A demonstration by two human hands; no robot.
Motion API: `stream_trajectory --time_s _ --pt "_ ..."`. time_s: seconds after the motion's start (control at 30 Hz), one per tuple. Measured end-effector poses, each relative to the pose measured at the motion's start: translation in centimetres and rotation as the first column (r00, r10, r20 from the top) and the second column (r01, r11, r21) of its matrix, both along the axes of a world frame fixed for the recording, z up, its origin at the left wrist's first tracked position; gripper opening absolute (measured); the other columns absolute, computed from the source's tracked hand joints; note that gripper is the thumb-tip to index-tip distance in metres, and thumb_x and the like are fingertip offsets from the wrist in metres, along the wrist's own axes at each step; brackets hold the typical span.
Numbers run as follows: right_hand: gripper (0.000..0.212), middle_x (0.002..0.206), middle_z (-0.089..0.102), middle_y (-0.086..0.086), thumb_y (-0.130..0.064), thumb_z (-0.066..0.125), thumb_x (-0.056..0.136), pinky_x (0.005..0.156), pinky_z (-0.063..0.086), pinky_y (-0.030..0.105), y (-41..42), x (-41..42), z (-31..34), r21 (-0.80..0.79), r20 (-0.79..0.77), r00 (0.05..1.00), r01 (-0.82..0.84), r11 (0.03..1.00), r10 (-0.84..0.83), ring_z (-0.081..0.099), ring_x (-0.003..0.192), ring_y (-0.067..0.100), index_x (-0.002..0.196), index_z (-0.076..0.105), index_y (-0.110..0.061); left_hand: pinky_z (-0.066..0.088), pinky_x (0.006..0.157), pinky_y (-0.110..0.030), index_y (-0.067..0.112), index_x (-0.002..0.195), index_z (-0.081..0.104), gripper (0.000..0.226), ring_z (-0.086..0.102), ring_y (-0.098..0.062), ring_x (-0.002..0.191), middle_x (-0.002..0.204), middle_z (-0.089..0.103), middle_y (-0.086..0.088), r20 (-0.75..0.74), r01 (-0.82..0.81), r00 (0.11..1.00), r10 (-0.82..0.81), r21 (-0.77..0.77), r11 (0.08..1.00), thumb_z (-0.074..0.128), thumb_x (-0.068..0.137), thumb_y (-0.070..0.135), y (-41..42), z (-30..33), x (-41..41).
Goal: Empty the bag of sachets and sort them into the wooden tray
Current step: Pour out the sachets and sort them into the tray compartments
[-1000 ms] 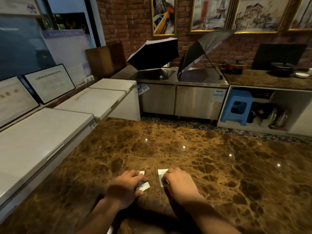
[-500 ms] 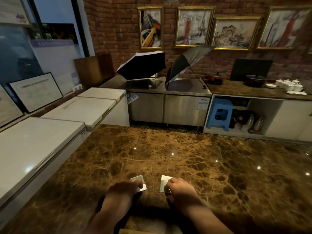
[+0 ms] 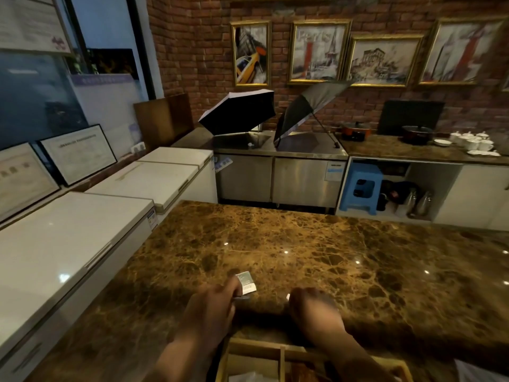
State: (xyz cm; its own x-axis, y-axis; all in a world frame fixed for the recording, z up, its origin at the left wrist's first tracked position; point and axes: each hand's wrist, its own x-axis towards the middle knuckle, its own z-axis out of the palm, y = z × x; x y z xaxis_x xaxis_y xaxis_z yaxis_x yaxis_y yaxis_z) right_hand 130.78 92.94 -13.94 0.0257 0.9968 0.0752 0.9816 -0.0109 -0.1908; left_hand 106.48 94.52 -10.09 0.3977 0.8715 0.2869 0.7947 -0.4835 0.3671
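- Clearly the sachet (image 3: 246, 282) is light, thin and limp, a flat paper packet that bends easily and could slide on the polished marble table (image 3: 344, 257); an edge or corner pinch suits it best.
- It lies near the table's near edge, held up at an angle by the left hand (image 3: 212, 307), whose fingers pinch its lower edge; a second thin packet seems to sit under them.
- At the right hand (image 3: 314, 307), fingers are curled, with a small pale corner showing at the knuckles; I cannot tell what they clamp.
- Compared with half a second ago, the wooden tray (image 3: 281, 351) at the near edge is now in view, and the right hand's sachet, plainly visible then, is almost hidden.
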Motion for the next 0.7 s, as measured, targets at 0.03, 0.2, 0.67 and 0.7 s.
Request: stream_trajectory --time_s 0.03,0.2,0.67,0.7 --pt "0.023 0.111 0.069 -0.003 -0.039 0.055 0.097 0.085 0.055 0.032 -0.8 -0.1 0.4 0.03 -0.055 0.998 0.01 0.999 -0.009 0.066 0.098 0.016 0.116 0.064 -0.03 0.05 0.076 -0.033 0.033 0.106 0.053 0.023 0.064 -0.018 0.09 0.101 0.069 0.006 0.016 0.003 1.0 -0.003 -0.015 1.0 0.058 0.087 0.021 -0.7 0.1 -0.1" --pt "0.013 0.1 0.069 -0.012 -0.031 0.059 0.097 0.085 0.056 0.027 -4.3 -1.8 2.8 0.08 -0.266 0.964 -0.002 0.997 0.023 0.063 0.09 0.003 0.107 0.065 -0.036 0.046 0.065 -0.022 0.035 0.092 0.053 0.01 0.058 -0.001 0.082 0.092 0.062 0.019 0.038 0.178 0.983 -0.179 0.028 0.984 0.061 0.085 0.036 -4.6 0.5 -1.0" --pt "0.022 0.111 0.066 -0.012 -0.043 0.057 0.089 0.083 0.049 0.02 -10.9 -7.1 3.5 0.008 -0.231 0.934 -0.279 0.96 0.274 0.057 0.096 0.0 0.107 0.066 -0.032 0.03 0.106 -0.018 0.043 0.096 0.066 0.036 0.042 0.012 0.118 0.11 0.062 0.026 0.012 0.266 0.964 -0.266 -0.036 0.963 0.05 0.08 0.072 -10.2 -1.3 -3.3" --pt "0.023 0.111 0.067 -0.011 -0.044 0.058 0.089 0.079 0.046 0.016 -10.9 -7.1 3.4 -0.016 -0.243 0.932 -0.28 0.96 0.268 0.056 0.092 -0.001 0.106 0.067 -0.032 0.032 0.103 -0.018 0.043 0.093 0.066 0.036 0.045 0.011 0.112 0.106 0.062 0.025 0.013 0.234 0.972 -0.233 -0.024 0.972 0.048 0.081 0.073 -10.0 -1.4 -3.6"
